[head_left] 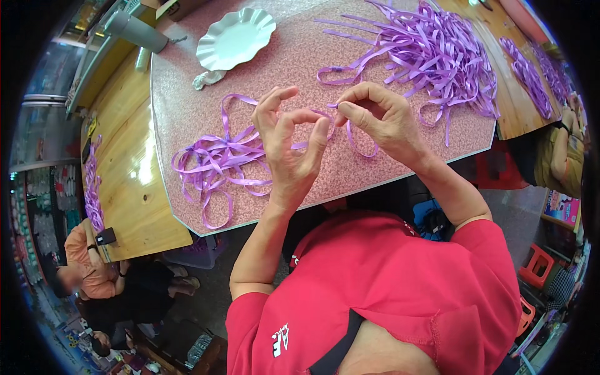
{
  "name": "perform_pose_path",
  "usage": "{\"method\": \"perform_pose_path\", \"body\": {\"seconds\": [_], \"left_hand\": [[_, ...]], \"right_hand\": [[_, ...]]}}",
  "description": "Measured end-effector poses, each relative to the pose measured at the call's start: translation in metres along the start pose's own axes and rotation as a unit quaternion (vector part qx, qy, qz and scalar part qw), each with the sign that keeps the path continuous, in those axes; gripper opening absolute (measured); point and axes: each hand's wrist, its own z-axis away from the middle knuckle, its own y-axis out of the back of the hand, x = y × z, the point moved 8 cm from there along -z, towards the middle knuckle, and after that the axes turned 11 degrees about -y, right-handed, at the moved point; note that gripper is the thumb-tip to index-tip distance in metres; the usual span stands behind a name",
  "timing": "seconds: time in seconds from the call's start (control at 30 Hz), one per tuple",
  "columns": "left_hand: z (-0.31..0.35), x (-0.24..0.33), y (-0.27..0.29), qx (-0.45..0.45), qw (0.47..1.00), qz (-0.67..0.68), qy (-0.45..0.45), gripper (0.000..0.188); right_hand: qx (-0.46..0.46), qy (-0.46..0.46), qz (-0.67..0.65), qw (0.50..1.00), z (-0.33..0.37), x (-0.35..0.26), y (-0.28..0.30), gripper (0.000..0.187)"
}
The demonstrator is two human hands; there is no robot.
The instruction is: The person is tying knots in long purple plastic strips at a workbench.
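Note:
Above the near half of the pink-topped table (275,78), both of my hands work at a thin purple ribbon (362,150). My right hand (384,125) pinches a short end of it between thumb and forefinger. The thumb and forefinger of my left hand (289,150) meet in a pinch where the ribbon passes, its other fingers raised. The ribbon hangs in a loop below my right hand. Left of my left hand lies a loose heap of purple ribbon loops (215,159), some with small dark purple knots or bands. A larger tangled pile of purple ribbons (437,59) covers the far right.
A white scalloped dish (237,39) lies at the far left, near a grey tumbler (135,31). Wooden tables (140,181) flank mine, with more ribbon bundles (528,78). One person (94,262) sits at left, another (565,150) at right. Red stools (536,265) stand behind.

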Motion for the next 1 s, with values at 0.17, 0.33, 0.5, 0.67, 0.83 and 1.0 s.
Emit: {"method": "perform_pose_path", "body": {"seconds": [0.17,0.33,0.5,0.67,0.83,1.0], "left_hand": [[-0.006,0.004,-0.004,-0.009,0.999,-0.04,-0.033,0.015],[-0.006,0.0,-0.004,0.004,0.999,-0.031,-0.028,0.018],[-0.01,0.009,-0.002,-0.003,0.994,-0.087,-0.073,0.02],[-0.012,0.012,-0.001,-0.021,0.992,-0.102,-0.073,0.019],[-0.013,0.014,-0.004,-0.034,0.99,-0.107,-0.08,0.018],[-0.01,0.0,-0.006,-0.022,1.0,-0.006,-0.01,0.017]], "right_hand": [[-0.014,0.014,-0.008,1.0,0.002,-0.002,-0.009,0.014],[0.001,0.049,0.015,0.999,0.003,-0.005,-0.01,0.01],[0.055,0.209,0.181,0.959,0.008,-0.026,-0.01,0.012],[0.06,0.292,0.251,0.921,0.013,-0.039,-0.014,0.019],[0.061,0.297,0.271,0.914,0.013,-0.038,-0.013,0.021],[0.046,0.283,0.231,0.93,0.01,-0.038,-0.015,0.017]]}}
